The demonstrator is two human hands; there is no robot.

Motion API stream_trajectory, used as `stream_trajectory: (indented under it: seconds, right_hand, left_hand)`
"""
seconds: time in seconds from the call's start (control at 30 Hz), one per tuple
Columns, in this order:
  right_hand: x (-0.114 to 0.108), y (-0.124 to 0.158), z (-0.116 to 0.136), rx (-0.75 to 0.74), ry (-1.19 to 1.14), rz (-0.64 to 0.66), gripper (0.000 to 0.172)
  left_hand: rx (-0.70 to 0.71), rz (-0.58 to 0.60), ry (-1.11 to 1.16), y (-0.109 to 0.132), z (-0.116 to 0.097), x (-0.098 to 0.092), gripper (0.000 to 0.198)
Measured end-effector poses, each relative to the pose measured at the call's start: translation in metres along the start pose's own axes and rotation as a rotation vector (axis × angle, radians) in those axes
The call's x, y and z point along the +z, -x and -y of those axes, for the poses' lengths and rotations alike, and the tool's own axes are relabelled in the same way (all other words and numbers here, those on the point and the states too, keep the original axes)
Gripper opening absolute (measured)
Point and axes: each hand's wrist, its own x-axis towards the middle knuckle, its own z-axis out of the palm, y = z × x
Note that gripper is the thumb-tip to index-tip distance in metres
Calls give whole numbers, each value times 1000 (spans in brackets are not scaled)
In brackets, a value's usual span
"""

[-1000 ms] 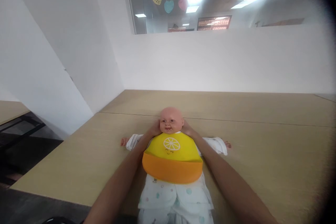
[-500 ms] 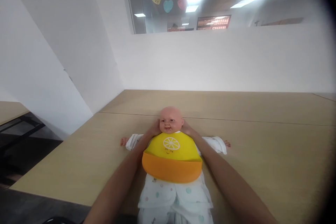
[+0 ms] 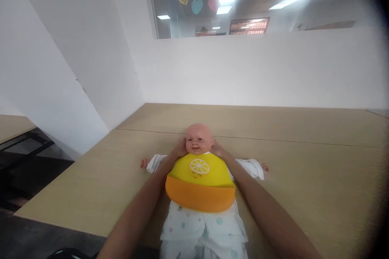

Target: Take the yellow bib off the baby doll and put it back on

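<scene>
Two hands at the neck of a baby doll in a lemon bib

One baby doll [image 3: 199, 139] lay face up on the pale wooden surface [image 3: 304, 178], arms spread, dressed in white clothes with small coloured spots. Over its chest sat a bib [image 3: 200, 182], yellow above with a white lemon-slice print and a tiny smile, orange below where the pocket curved outward. The left hand [image 3: 178, 150] and the right hand [image 3: 218, 149] pressed against either side of the doll's neck at the bib's top corners; their fingers were tucked behind the head, so how far they were curled could not be told.
</scene>
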Motion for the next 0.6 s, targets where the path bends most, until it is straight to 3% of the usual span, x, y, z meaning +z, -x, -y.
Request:
stream_trajectory:
  seconds: [0.23, 0.6]
  right_hand:
    - [1, -2, 7, 61, -5, 9, 30]
    - [0, 5, 13, 23, -24, 23, 33]
  left_hand:
    - [-43, 24, -1, 0, 4, 2, 38]
    - [-48, 30, 0, 0, 3, 1, 38]
